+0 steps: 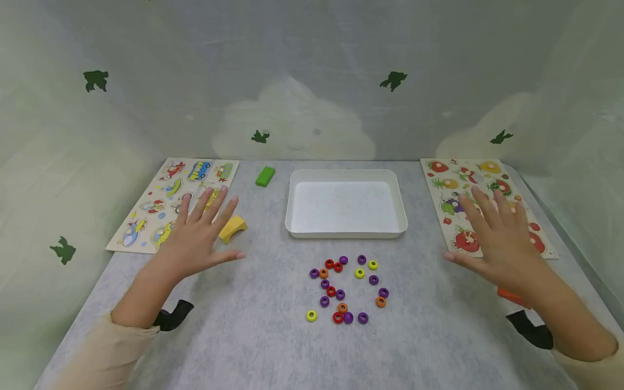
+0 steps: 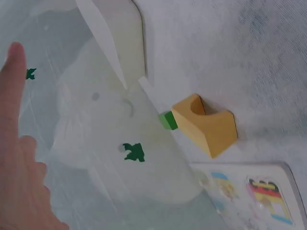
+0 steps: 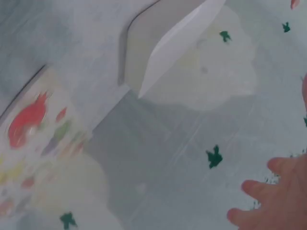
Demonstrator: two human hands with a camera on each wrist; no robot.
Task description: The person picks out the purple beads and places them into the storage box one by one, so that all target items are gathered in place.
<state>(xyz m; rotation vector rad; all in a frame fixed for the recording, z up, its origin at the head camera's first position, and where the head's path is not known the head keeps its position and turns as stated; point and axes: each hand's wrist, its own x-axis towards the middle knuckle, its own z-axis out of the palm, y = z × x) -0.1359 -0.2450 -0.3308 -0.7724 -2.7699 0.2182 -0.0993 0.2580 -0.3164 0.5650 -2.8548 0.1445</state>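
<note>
With fingers spread, my left hand (image 1: 197,238) is held over the table's left side, overlapping the vehicle puzzle board (image 1: 151,208) in the head view. Just beyond its thumb lies a yellow arch block (image 1: 232,228), which the left wrist view also shows with its curved notch. My right hand (image 1: 504,246), likewise spread and holding nothing, overlaps the fruit puzzle board (image 1: 439,187). An orange-red block (image 1: 512,296) is partly hidden beneath the right wrist. Between the hands lie scattered beads in purple, red, orange and yellow, including a yellow bead (image 1: 311,316) and a purple bead (image 1: 363,318).
A white rectangular tray (image 1: 346,235) stands behind the beads. To its left is a green block (image 1: 265,176). Pale curtain-like walls (image 1: 312,65) with green bird shapes rise around the table (image 1: 273,346) at the back and sides.
</note>
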